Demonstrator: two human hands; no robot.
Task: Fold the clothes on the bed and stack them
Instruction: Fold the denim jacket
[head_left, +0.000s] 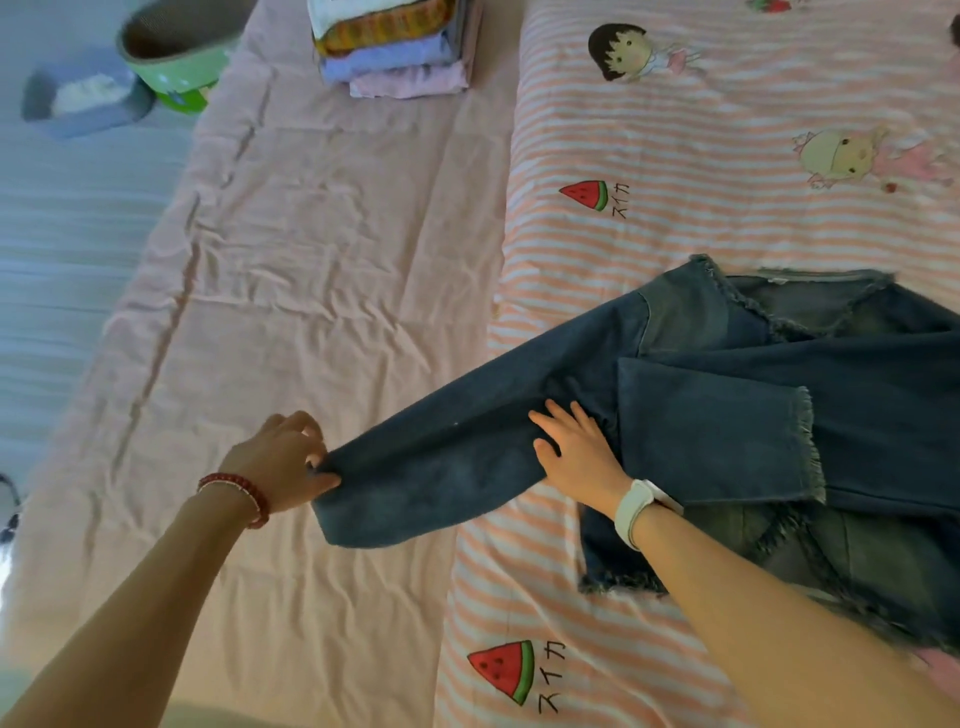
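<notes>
Left hand, red bead bracelet at the wrist, pinches the cuff end of a dark blue denim garment with frayed edges, sleeve pulled out leftward. Right hand, white band on the wrist, lies flat with fingers spread on the sleeve. Garment lies on the pink striped cartoon-print bed sheet. Farther off, a stack of folded clothes sits on the bed.
</notes>
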